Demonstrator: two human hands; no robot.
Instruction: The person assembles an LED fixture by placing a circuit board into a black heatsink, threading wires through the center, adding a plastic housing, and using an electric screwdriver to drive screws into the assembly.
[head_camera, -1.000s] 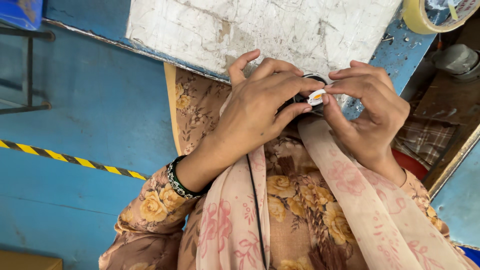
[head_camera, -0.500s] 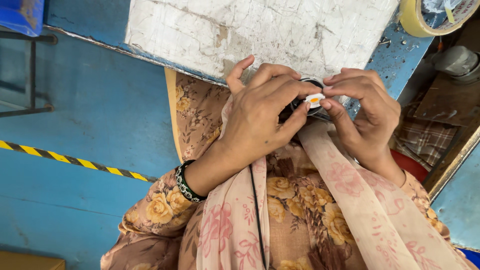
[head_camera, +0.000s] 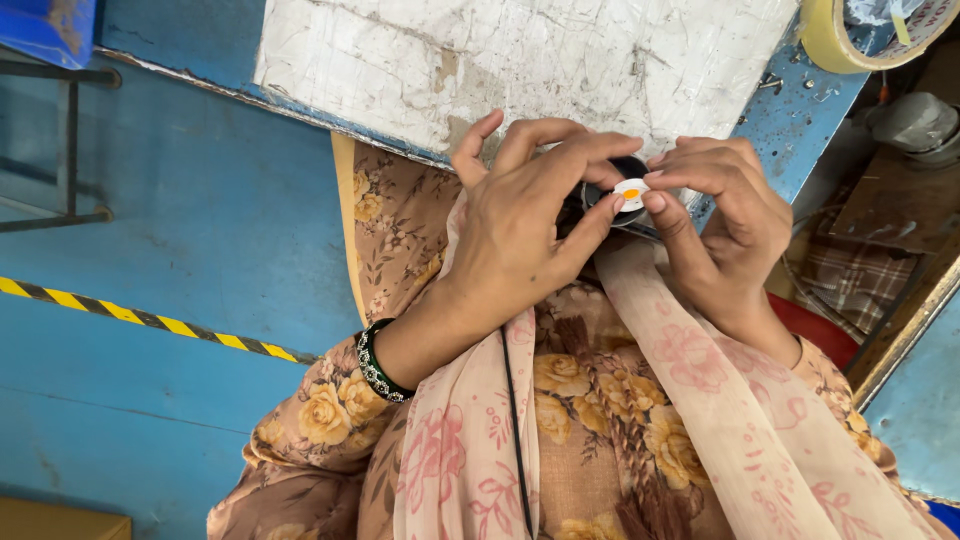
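My left hand (head_camera: 520, 225) and my right hand (head_camera: 715, 220) meet at the near edge of a worn white work board (head_camera: 520, 60). Together they grip a small round black part (head_camera: 612, 190) with a white disc and an orange centre (head_camera: 631, 191) on its face. Left fingers wrap over the black part from the left. The right thumb and fingertips pinch the white disc. Most of the black part is hidden by fingers. A dark beaded bangle (head_camera: 375, 362) circles my left wrist.
A roll of yellow tape (head_camera: 850, 40) lies at the top right on the blue table (head_camera: 790, 110). A grey object (head_camera: 910, 125) and a checked cloth (head_camera: 850, 280) sit to the right. A yellow-black striped line (head_camera: 150, 320) crosses the blue floor on the left.
Both hands have shifted slightly up toward the board's edge while holding the part. The fingers have closed tighter around the white disc.
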